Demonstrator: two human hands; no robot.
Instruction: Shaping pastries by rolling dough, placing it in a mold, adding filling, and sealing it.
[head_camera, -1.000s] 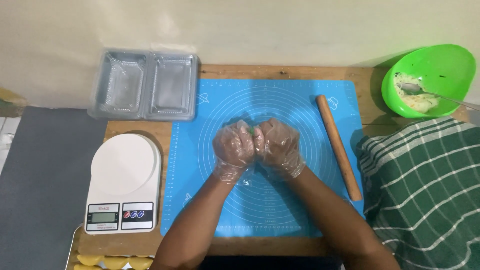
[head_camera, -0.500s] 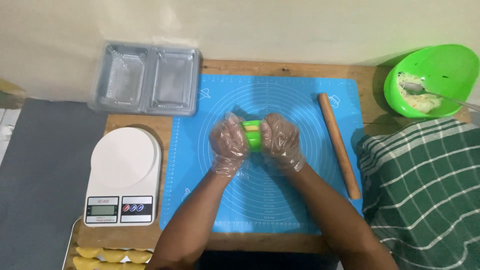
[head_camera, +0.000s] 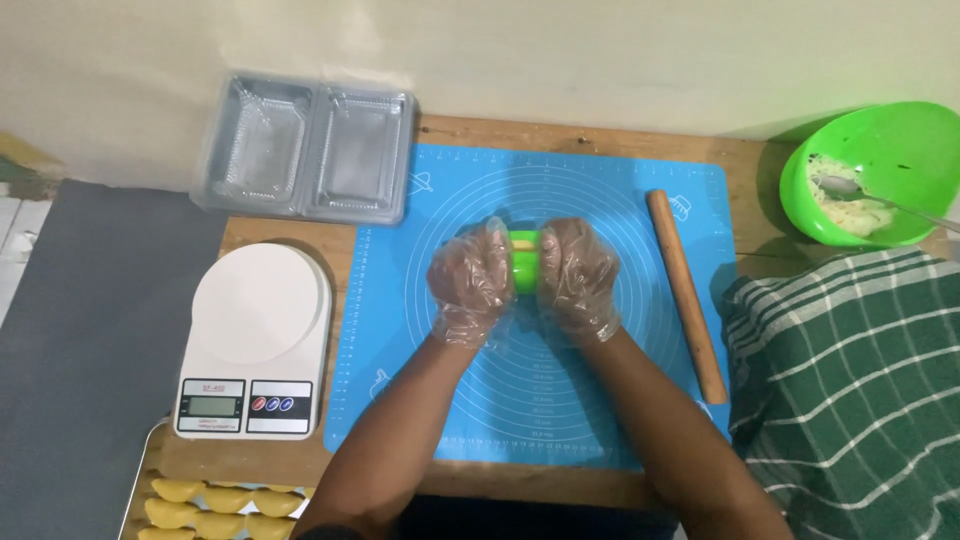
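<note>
Both of my hands wear clear plastic gloves and meet over the middle of a blue silicone baking mat (head_camera: 600, 420). Between them I hold a small green plastic press mould (head_camera: 524, 261); only a narrow strip of it shows. My left hand (head_camera: 472, 282) grips its left side with curled fingers. My right hand (head_camera: 577, 277) grips its right side the same way. Whether dough sits inside the mould is hidden by my fingers.
A wooden rolling pin (head_camera: 686, 294) lies on the mat's right side. A green bowl (head_camera: 885, 170) with filling and a spoon sits at the far right. A white kitchen scale (head_camera: 255, 340), a clear plastic container (head_camera: 305, 150), a tray of yellow pastries (head_camera: 215, 498) and a checked cloth (head_camera: 850, 390) surround the mat.
My hands, pressed together a second ago, have parted slightly, so the green mould shows between them. The view has shifted a little.
</note>
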